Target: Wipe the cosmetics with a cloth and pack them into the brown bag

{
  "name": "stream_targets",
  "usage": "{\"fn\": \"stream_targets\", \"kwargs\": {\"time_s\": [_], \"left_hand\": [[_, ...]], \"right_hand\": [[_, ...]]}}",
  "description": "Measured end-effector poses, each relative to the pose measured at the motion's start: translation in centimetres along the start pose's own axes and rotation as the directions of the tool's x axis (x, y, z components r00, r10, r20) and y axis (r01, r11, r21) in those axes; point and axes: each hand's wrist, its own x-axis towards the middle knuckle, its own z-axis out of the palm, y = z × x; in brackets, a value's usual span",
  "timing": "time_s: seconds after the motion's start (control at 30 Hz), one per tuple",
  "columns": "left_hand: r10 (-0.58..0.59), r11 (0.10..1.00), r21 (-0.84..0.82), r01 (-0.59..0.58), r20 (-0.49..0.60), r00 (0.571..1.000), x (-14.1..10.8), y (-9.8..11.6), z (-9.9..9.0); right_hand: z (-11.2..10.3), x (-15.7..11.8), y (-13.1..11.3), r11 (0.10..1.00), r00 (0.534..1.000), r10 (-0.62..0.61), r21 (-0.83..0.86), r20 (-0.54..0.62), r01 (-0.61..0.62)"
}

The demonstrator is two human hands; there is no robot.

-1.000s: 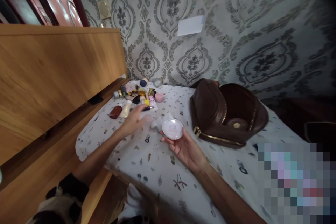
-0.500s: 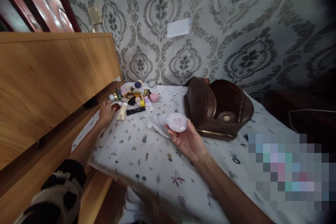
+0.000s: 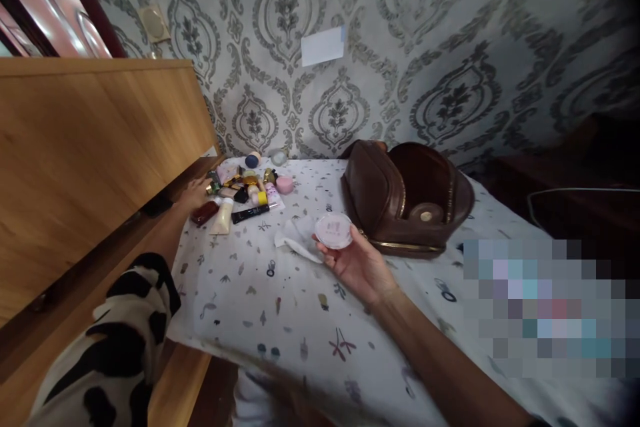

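Observation:
My right hand [image 3: 357, 267] holds a round, flat cosmetic case [image 3: 334, 231] with a clear lid and pale pink contents, tilted toward me above the bed cloth. At the far left, my left hand [image 3: 194, 195] has its fingers closed about the capped end of a small green and gold bottle [image 3: 214, 181]. Just below that hand lies a dark red, rounded item [image 3: 205, 213]. Beside it are a cream tube [image 3: 223, 216] and a black tube [image 3: 251, 213]. A pink round jar [image 3: 285, 184] sits at the right of the cosmetics pile.
A brown leather bag [image 3: 385, 193] stands unzipped at the right. Crumpled white tissue [image 3: 296, 240] lies left of my right hand. A wooden panel [image 3: 100, 147] rises at the left, and the patterned wall [image 3: 330, 0] is behind. A blurred patch covers the lower right.
My left hand has left the dark red item and moved up to the small bottle. The red item now lies in full view. The view has shifted slightly; my right hand still holds the case.

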Motion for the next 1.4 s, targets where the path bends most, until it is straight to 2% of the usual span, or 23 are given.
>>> {"fn": "stream_targets", "kwargs": {"time_s": [0.13, 0.33, 0.47, 0.6, 0.73, 0.8, 0.83, 0.9, 0.93, 0.97, 1.0, 1.03, 1.07, 1.1, 1.13, 1.2, 1.27, 1.33, 1.4], "left_hand": [[-0.033, 0.996, 0.079, 0.033, -0.008, 0.999, 0.3, -1.2, 0.3], [-0.126, 0.984, 0.116, 0.136, -0.089, 0.988, -1.0, -1.3, 0.2], [-0.176, 0.982, 0.038, 0.184, -0.145, 0.974, -1.4, -1.3, 0.3], [-0.241, 0.969, -0.095, 0.229, -0.154, 0.958, -1.4, -1.2, 0.6], [-0.269, 0.96, -0.138, 0.243, -0.222, 0.937, -1.7, 0.3, 0.4], [-0.192, 0.974, -0.174, 0.143, -0.306, 0.932, -2.5, 2.3, 0.0], [-0.108, 0.978, -0.203, 0.037, -0.349, 0.931, -3.2, 3.8, -0.2], [0.136, 0.926, -0.281, -0.251, -0.372, 0.918, -5.3, 7.4, -0.4], [0.278, 0.857, -0.337, -0.389, -0.334, 0.901, -6.7, 9.4, -0.4], [0.433, 0.762, -0.395, -0.512, -0.276, 0.858, -8.1, 11.5, -0.3], [0.567, 0.665, -0.437, -0.605, -0.233, 0.79, -9.6, 13.5, 0.0], [0.685, 0.578, -0.447, -0.683, -0.188, 0.703, -11.1, 15.3, 0.4], [0.76, 0.524, -0.442, -0.728, -0.144, 0.634, -12.3, 16.8, 0.9], [0.799, 0.498, -0.434, -0.751, -0.106, 0.592, -13.3, 18.1, 1.4], [0.814, 0.495, -0.425, -0.758, -0.078, 0.576, -14.0, 18.9, 2.0], [0.792, 0.532, -0.418, -0.736, -0.062, 0.607, -14.5, 19.9, 2.8], [0.724, 0.582, -0.438, -0.685, -0.104, 0.682, -14.2, 20.1, 2.9], [0.618, 0.611, -0.488, -0.624, -0.2, 0.761, -13.7, 20.3, 2.1], [0.52, 0.59, -0.533, -0.607, -0.325, 0.79, -13.9, 21.0, 0.8]], "right_hand": [[-0.2, 0.2, 0.1, 1.0, 1.0, -0.003, -0.026, 0.027, 0.004], [-0.2, 0.1, 0.2, 0.999, 1.0, 0.015, -0.052, 0.021, -0.014], [-0.1, 0.1, 0.1, 0.999, 1.0, 0.0, -0.053, 0.023, 0.002], [0.0, 0.0, 0.1, 1.0, 1.0, 0.011, -0.029, 0.004, -0.011], [0.0, 0.1, 0.2, 0.999, 1.0, 0.003, -0.052, 0.002, -0.002], [-0.1, 0.3, 0.2, 0.999, 1.0, -0.003, -0.046, -0.004, 0.003], [-0.2, 0.3, 0.2, 0.999, 1.0, -0.003, -0.037, -0.007, 0.003], [-0.3, 0.5, 0.1, 1.0, 1.0, -0.005, -0.021, -0.008, 0.005], [-0.3, 0.5, 0.1, 1.0, 1.0, -0.006, -0.019, -0.006, 0.006], [-0.3, 0.6, 0.1, 1.0, 1.0, -0.008, -0.02, -0.003, 0.008], [-0.3, 0.6, 0.1, 1.0, 1.0, -0.008, -0.02, -0.003, 0.008], [-0.3, 0.6, 0.1, 1.0, 1.0, -0.007, -0.016, -0.007, 0.007], [-0.2, 0.6, 0.0, 1.0, 1.0, -0.004, -0.008, -0.014, 0.004], [-0.2, 0.5, 0.0, 1.0, 1.0, 0.0, 0.005, -0.024, 0.0], [-0.1, 0.5, 0.0, 1.0, 0.999, 0.004, 0.02, -0.038, -0.003], [0.0, 0.4, -0.1, 0.999, 0.998, 0.009, 0.046, -0.063, -0.006], [0.1, 0.3, -0.2, 0.999, 0.997, 0.007, 0.049, -0.08, -0.003], [0.3, 0.3, -0.2, 1.0, 0.996, -0.001, 0.031, -0.088, 0.004], [0.5, 0.3, 0.0, 1.0, 0.996, -0.008, 0.0, -0.089, 0.008]]}}
